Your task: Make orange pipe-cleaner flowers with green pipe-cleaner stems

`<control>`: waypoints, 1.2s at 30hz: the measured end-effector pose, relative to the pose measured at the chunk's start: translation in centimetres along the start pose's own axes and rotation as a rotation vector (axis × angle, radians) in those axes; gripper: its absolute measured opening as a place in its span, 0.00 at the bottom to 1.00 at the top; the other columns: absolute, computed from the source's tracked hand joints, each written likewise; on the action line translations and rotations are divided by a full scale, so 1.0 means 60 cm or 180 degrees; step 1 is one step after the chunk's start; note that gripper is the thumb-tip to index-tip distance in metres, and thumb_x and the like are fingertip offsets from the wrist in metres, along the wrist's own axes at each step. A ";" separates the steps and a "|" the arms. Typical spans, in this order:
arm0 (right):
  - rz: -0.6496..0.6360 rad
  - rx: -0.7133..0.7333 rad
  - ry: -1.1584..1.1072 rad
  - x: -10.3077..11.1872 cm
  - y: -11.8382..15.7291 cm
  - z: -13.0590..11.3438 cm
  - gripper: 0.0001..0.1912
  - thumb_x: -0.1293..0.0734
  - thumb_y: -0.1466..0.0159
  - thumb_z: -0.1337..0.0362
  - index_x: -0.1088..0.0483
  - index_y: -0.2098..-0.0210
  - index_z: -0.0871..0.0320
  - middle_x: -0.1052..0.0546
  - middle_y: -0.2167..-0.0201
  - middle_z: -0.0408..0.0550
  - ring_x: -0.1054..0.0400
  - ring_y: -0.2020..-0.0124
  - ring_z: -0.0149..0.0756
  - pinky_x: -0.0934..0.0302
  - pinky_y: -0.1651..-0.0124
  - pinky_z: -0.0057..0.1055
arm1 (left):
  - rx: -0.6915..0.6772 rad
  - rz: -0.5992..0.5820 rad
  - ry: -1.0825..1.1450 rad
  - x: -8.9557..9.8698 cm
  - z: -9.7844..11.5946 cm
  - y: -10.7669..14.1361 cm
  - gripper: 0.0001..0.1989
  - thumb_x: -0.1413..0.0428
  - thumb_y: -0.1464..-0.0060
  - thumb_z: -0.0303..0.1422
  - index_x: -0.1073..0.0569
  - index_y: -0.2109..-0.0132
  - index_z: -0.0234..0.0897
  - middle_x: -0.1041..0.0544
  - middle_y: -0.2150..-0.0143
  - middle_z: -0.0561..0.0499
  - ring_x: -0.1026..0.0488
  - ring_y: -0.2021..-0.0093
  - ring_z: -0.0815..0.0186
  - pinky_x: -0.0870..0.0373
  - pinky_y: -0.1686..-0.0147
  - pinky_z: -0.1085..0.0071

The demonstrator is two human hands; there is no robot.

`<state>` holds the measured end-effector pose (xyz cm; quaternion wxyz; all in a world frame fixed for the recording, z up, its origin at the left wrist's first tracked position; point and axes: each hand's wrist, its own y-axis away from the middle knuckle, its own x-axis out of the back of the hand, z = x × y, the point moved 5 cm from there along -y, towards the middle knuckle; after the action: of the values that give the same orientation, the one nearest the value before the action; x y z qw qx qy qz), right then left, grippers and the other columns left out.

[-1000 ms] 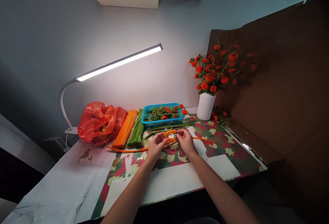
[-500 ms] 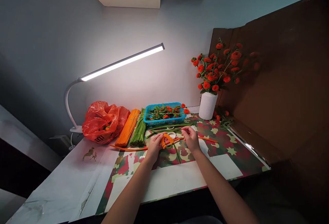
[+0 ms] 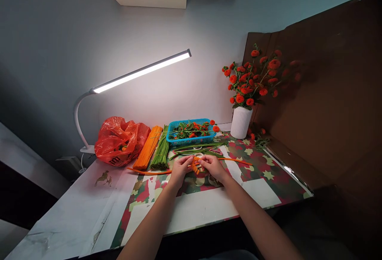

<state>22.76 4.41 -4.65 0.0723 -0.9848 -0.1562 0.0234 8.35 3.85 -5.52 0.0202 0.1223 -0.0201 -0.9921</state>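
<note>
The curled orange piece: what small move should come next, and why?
Perhaps the left hand should steady the orange piece while the right hand gently bends its lower part: both hands meet at it, and that ridged lower part shows unheld between them.

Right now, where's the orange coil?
In the head view, the orange coil is below centre, between left hand and right hand, in front of the blue basket.

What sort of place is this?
Probably a craft table, maybe at home. On it are an orange bundle and a green bundle of thin strips, and a blue basket with red-orange flowers. The left hand and right hand hold a small orange piece.
</note>
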 end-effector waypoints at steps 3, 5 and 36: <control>0.0022 -0.0090 -0.0050 -0.001 0.001 0.001 0.16 0.31 0.48 0.50 0.30 0.73 0.58 0.32 0.83 0.39 0.40 0.82 0.27 0.44 0.83 0.22 | -0.0015 0.0010 0.0091 0.001 0.002 -0.001 0.23 0.34 0.66 0.45 0.21 0.64 0.33 0.21 0.67 0.46 0.24 0.68 0.62 0.26 0.68 0.68; 0.0062 -0.0153 -0.0087 -0.002 0.002 0.001 0.16 0.31 0.48 0.50 0.30 0.72 0.58 0.30 0.80 0.40 0.39 0.82 0.27 0.43 0.84 0.23 | -0.0117 0.0072 0.0138 0.004 0.006 -0.002 0.22 0.34 0.66 0.44 0.21 0.65 0.33 0.21 0.66 0.46 0.24 0.67 0.62 0.26 0.67 0.68; -0.0216 -0.0427 0.0056 -0.005 0.009 0.001 0.20 0.33 0.48 0.46 0.34 0.74 0.58 0.40 0.88 0.33 0.48 0.88 0.23 0.52 0.85 0.22 | 0.0300 -0.0413 0.0181 -0.015 -0.006 0.011 0.24 0.33 0.63 0.39 0.24 0.58 0.32 0.22 0.62 0.44 0.24 0.64 0.61 0.25 0.70 0.70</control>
<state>22.62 3.81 -4.80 0.0083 -0.9817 -0.1900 0.0018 9.34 3.25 -5.60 -0.0493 0.1523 -0.0583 -0.9854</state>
